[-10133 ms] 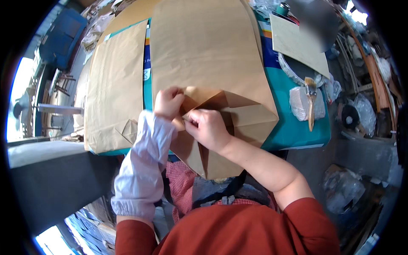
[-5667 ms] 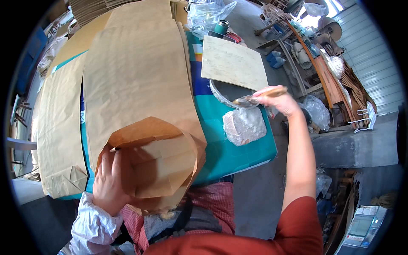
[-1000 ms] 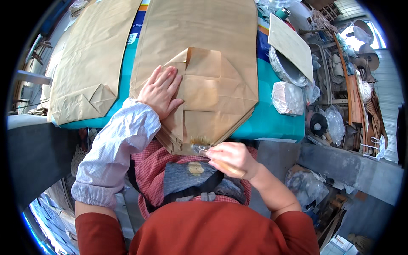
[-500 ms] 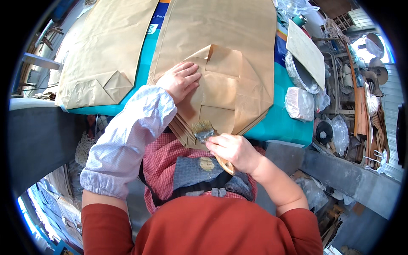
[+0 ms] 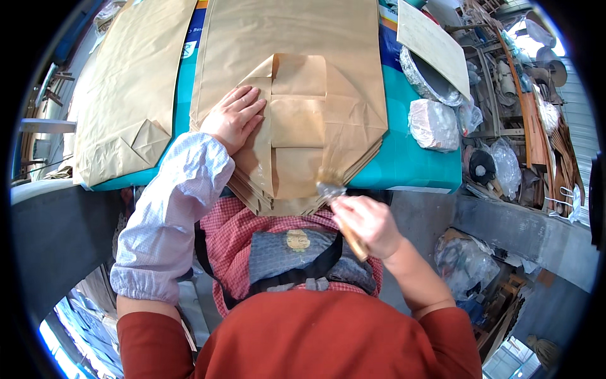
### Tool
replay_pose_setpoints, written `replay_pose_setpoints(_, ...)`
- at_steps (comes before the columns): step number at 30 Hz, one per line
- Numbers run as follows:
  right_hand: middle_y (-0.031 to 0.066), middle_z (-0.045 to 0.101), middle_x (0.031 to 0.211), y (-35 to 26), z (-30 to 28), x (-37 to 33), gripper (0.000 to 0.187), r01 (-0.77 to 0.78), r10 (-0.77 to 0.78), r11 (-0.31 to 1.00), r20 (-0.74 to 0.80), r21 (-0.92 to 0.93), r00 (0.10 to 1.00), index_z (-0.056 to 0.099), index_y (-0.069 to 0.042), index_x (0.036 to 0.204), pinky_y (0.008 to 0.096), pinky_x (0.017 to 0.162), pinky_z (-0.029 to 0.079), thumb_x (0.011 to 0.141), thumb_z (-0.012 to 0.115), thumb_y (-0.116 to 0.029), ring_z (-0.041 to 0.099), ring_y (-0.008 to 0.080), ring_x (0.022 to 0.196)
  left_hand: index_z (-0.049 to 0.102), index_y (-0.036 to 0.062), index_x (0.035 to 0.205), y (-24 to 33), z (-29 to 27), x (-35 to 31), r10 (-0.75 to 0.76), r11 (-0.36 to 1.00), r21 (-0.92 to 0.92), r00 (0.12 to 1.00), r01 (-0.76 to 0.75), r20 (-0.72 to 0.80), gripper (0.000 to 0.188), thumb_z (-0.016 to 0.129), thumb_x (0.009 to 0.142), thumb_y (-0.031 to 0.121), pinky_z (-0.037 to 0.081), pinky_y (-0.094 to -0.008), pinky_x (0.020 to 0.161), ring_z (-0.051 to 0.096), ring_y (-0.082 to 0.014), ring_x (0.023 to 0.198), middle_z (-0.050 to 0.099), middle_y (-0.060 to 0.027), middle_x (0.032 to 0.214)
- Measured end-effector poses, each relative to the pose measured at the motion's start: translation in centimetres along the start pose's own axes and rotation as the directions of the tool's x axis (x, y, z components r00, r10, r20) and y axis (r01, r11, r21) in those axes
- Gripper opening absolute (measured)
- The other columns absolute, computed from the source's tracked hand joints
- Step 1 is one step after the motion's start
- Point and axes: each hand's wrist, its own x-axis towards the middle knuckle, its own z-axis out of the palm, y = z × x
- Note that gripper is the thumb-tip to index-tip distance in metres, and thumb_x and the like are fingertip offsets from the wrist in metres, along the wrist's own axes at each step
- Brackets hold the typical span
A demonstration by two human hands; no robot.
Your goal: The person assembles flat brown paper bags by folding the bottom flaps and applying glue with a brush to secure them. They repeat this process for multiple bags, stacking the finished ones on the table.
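Observation:
A stack of brown paper bags point(image 5: 290, 28) lies in front of me, the top one's bottom end unfolded into a flat, many-sided shape. On the left part of that folded end rests my left hand point(image 5: 234, 118), palm down, its fingers stretched out. My right hand point(image 5: 369, 222) is closed around the wooden handle of a paste brush point(image 5: 355, 241). The bristles, a little blurred, are at the lower right part of the folded end, by the stack's near edge. Whether they touch the paper I cannot tell.
Left of the stack lies another pile of brown paper bags point(image 5: 129, 82). Both rest on a teal printed covering point(image 5: 416, 170). To the right sit a plastic-lined basin point(image 5: 429, 79) with a pale board point(image 5: 435, 44) across it, and a plastic-wrapped block point(image 5: 433, 124). Shelves of clutter stand beyond.
The brush in my right hand has moved right along the folded end, from its middle to its right part. My left hand stays on the same part of the paper. The whole view has shifted.

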Motion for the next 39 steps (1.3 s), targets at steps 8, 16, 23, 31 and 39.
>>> replay_pose_setpoints(8, 0.0144, 0.068, 0.086, 0.6, -2.2, 3.6, 0.01, -0.098, 0.049, 0.712, 0.09, 0.695, 0.995, 0.069, 0.003, 0.086, 0.0334, 0.065, 0.053, 0.078, 0.072, 0.0, 0.066, 0.0259, 0.076, 0.062, 0.0034, 0.12, 0.6, -0.8, 0.8, -0.059, 0.998, -0.005, 0.993, 0.059, 0.104, 0.035, 0.06, 0.087, 0.012, 0.036, -0.0453, 0.11, 0.048, -0.0373, 0.127, 0.057, -0.02, 0.129)
replay_pose_setpoints(16, 0.0056, 0.068, 0.078, 13.7, -4.5, 12.1, 0.008, -0.43, 0.621, 0.508, 0.029, 0.746, 0.783, 0.068, 0.003, 0.089, 0.0223, 0.059, 0.052, 0.085, 0.069, -0.004, 0.062, 0.0091, 0.065, 0.061, 0.007, 0.124, 1.4, -1.3, 0.9, -0.093, 0.995, 0.048, 0.983, 0.086, 0.157, 0.039, 0.057, 0.086, 0.013, 0.029, -0.0487, 0.114, 0.043, -0.0358, 0.132, 0.053, -0.0178, 0.135)
replay_pose_setpoints(23, 0.0032, 0.068, 0.074, 17.3, -1.5, 16.7, 0.008, -0.546, 0.653, 0.505, 0.118, 0.668, 0.748, 0.069, 0.001, 0.086, 0.0205, 0.058, 0.051, 0.082, 0.071, -0.006, 0.062, 0.0075, 0.062, 0.06, 0.0061, 0.125, 1.3, -1.5, 0.8, -0.107, 0.994, 0.053, 0.981, 0.1, 0.161, 0.039, 0.058, 0.086, 0.012, 0.029, -0.0487, 0.114, 0.043, -0.0363, 0.131, 0.054, -0.0177, 0.134)
replay_pose_setpoints(31, 0.0039, 0.069, 0.078, 11.8, -0.2, 17.7, 0.009, -0.289, 0.624, 0.553, -0.159, 0.781, 0.765, 0.069, 0.002, 0.085, 0.0225, 0.06, 0.053, 0.085, 0.072, -0.006, 0.064, 0.0082, 0.068, 0.058, 0.002, 0.101, 1.8, -2.0, 1.0, -0.231, 0.95, -0.218, 0.973, 0.222, -0.014, 0.033, 0.072, 0.072, 0.009, 0.047, -0.0441, 0.093, 0.053, -0.0386, 0.11, 0.057, -0.0172, 0.108)
replay_pose_setpoints(39, 0.0044, 0.067, 0.07, 11.1, 5.4, 22.3, 0.006, -0.45, 0.635, 0.44, 0.085, 0.777, 0.768, 0.068, 0.0, 0.083, 0.0292, 0.06, 0.051, 0.081, 0.071, -0.005, 0.063, 0.0129, 0.064, 0.059, 0.0022, 0.099, 1.5, -2.1, 0.0, -0.263, 0.947, -0.18, 0.964, 0.265, 0.037, 0.029, 0.072, 0.075, 0.014, 0.046, -0.0431, 0.093, 0.051, -0.0382, 0.11, 0.056, -0.0177, 0.108)
